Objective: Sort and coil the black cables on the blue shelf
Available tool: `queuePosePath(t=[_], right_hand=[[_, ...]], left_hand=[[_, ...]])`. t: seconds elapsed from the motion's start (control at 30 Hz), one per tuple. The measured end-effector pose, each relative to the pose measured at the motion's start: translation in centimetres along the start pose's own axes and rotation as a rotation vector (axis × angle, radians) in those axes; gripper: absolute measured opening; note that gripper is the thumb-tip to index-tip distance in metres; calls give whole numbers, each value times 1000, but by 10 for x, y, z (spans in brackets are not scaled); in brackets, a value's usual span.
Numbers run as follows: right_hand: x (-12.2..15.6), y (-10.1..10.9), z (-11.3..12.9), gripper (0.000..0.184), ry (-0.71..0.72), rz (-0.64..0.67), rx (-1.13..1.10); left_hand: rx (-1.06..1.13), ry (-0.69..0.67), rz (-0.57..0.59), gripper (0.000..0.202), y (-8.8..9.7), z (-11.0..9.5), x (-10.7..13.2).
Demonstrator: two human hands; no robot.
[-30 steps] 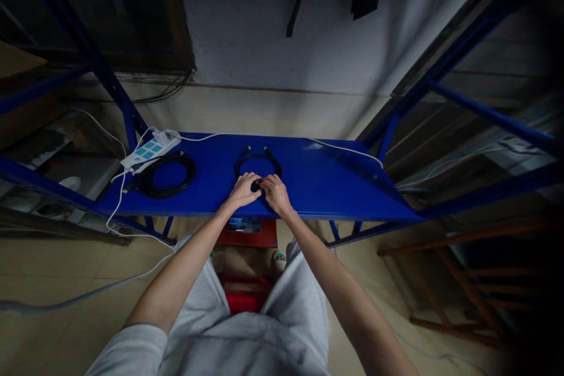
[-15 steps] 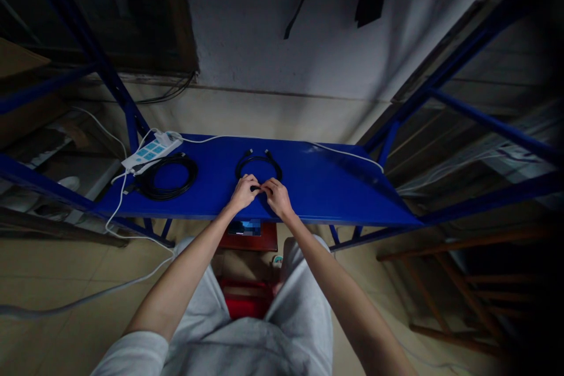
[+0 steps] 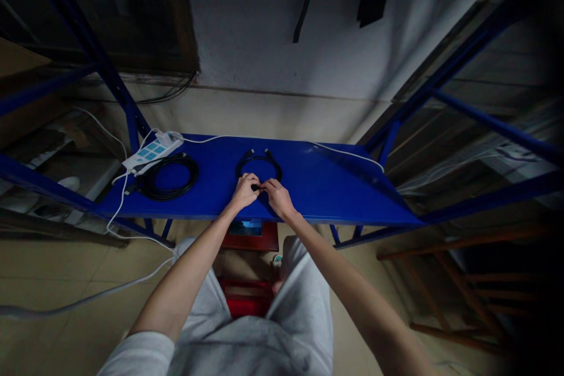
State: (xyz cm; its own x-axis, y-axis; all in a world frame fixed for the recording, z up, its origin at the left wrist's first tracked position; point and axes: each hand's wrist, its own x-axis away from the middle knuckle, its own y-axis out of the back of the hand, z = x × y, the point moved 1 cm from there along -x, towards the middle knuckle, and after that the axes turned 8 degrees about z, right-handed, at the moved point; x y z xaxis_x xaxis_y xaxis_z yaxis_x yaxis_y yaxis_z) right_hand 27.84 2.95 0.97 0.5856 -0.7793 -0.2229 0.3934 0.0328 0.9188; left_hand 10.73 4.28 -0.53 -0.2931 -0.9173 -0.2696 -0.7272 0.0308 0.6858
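Note:
A short black cable [image 3: 279, 170] lies in a ring on the blue tabletop [image 3: 326, 182], its two plug ends pointing toward the back. At the ring's near side, my left hand [image 3: 245, 190] is closed on the cable. My right hand [image 3: 277, 197] pinches close beside it, fingertips almost meeting the left ones. A small dark bit shows between the fingers; whether it is cable or a tie, I cannot tell. To the left rests a larger coil of black cable [image 3: 192, 171], touched by neither hand.
A white power strip [image 3: 152, 151] with blue sockets sits at the table's back left. Its white cord [image 3: 115, 211] hangs over the front edge. Blue frame posts [image 3: 388, 144] rise at both ends. Under the table's front edge is a dark red stool [image 3: 264, 242] with a lit phone [image 3: 247, 227].
Both hands stay at the same spot on the cable ring, with only slight finger movement. The view has shifted a little.

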Motion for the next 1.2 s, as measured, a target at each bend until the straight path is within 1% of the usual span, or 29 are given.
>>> queuePosePath(t=[0.1, 0.2, 0.3, 0.4, 0.5, 0.63, 0.73, 0.83, 0.93, 1.1, 1.2], right_hand=[[-5, 12, -3, 35, 99, 142, 162], [-16, 29, -6, 30, 270, 298, 311], [-31, 46, -4, 23, 455, 427, 416], [-44, 55, 0, 24, 577, 515, 463], [-54, 58, 3, 23, 616, 547, 450], [-59, 58, 3, 23, 628, 541, 432], [-57, 58, 2, 22, 592, 518, 413], [-54, 57, 3, 22, 509, 508, 421], [-54, 55, 8, 23, 433, 531, 453], [-56, 55, 18, 32, 303, 565, 506], [-58, 55, 23, 30, 202, 579, 523]], left_hand=[[7, 11, 12, 7, 0, 0, -1], [4, 15, 29, 6, 1, -1, -1], [-2, 5, 30, 6, 2, -2, -1], [-9, 0, 28, 12, 3, -3, 0], [-8, -2, 37, 18, 4, -3, 0], [-6, -2, 40, 13, 5, -1, 0], [-14, -10, 43, 5, 4, 1, -1], [-29, -7, 48, 5, 3, 2, -2], [-37, 8, 55, 8, 2, 3, -3], [-5, 13, 48, 9, 2, 3, -3], [9, 20, 42, 11, 3, 3, -1]])
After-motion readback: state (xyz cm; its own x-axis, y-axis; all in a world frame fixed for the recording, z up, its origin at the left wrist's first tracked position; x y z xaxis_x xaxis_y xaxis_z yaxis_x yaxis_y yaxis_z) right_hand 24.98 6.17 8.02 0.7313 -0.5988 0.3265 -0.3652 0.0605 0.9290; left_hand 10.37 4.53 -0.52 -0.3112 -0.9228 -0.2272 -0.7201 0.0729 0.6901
